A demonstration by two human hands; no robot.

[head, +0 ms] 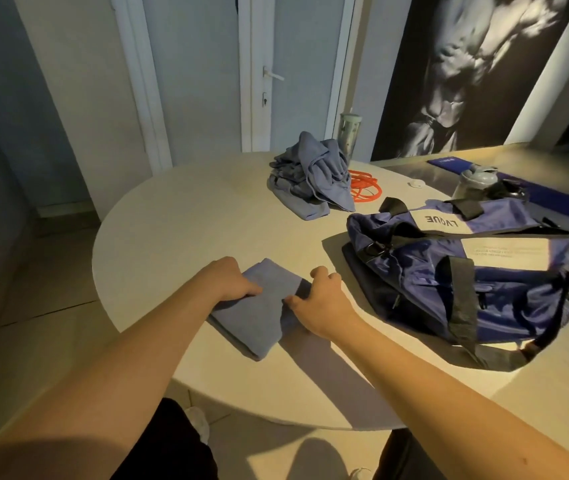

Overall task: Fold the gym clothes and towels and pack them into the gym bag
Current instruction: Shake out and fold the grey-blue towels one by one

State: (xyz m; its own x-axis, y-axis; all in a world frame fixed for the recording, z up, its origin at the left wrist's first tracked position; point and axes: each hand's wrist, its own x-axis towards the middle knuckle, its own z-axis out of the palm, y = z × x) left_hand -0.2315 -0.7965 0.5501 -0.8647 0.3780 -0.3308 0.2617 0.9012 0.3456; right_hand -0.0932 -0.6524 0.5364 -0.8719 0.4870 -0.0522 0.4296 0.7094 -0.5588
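The towel, folded into a thick blue oblong, lies on the near part of the table, just left of the bag. The right grip pinches a raised fold at the towel's right edge between thumb and fingers. The left grip lies on the far left corner with fingers bent; I cannot tell whether it pinches the cloth or only presses it. The towel looks soft, light and limp, so it would likely sag and come unfolded if lifted by one edge. It is better taken at both short ends, with the layers clamped together. Whether the bag's top is open I cannot tell. A crumpled pile of clothes waits across the table, beside an orange cord.
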